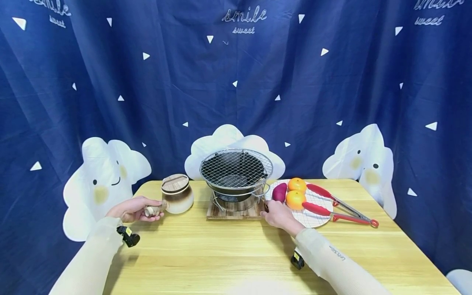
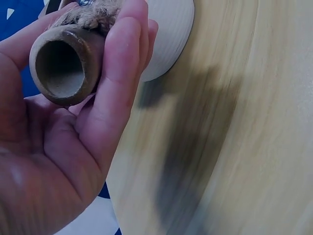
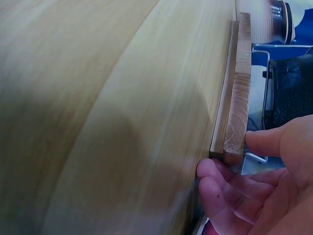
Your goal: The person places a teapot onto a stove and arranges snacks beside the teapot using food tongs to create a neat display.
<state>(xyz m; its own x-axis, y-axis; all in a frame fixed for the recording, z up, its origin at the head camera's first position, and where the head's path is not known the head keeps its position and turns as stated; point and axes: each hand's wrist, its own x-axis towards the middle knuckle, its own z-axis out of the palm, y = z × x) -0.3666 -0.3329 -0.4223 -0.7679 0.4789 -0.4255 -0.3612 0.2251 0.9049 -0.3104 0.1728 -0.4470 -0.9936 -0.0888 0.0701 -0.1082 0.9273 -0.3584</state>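
My left hand [image 1: 133, 208] grips the hollow, rope-wrapped side handle [image 2: 93, 54] of a brown-and-white ceramic pot [image 1: 180, 203]. A wooden lid [image 1: 175, 183] covers the pot, which is upright at the table's left. My right hand [image 1: 279, 214] pinches the front right corner of a square wooden board [image 1: 234, 212]; in the right wrist view its thumb lies over the board edge [image 3: 240, 88] and its fingers curl at the lower corner. On that board stands a round black tabletop grill [image 1: 232, 189] topped by a wire mesh [image 1: 234, 166].
Right of the grill, a white plate [image 1: 313, 221] bears a purple sweet potato [image 1: 279, 192], two oranges [image 1: 296, 200] and red-tipped tongs [image 1: 350, 217], whose handle end reaches past the rim. A blue curtain [image 1: 236, 102] hangs behind the wooden table [image 1: 214, 254].
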